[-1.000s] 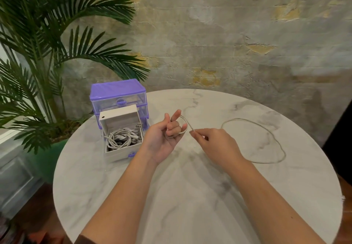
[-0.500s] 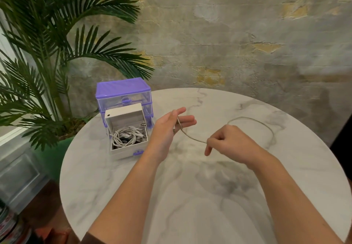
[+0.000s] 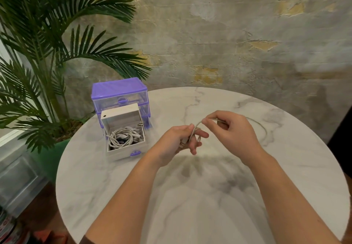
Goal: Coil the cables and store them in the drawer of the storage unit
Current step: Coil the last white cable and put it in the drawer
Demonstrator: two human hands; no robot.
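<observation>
Meeting now, both hands (image 3: 231,131) wrap cable (image 3: 196,129) closer together.

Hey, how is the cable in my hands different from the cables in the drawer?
The cable in the hands is beige, and the cables in the drawer are white. The cable in the hands is only partly wound, with its tail trailing over the table, while the drawer cables lie bundled in loops. The left hand and right hand hold the one; the others rest untouched in the drawer. Both are thin cords.
</observation>
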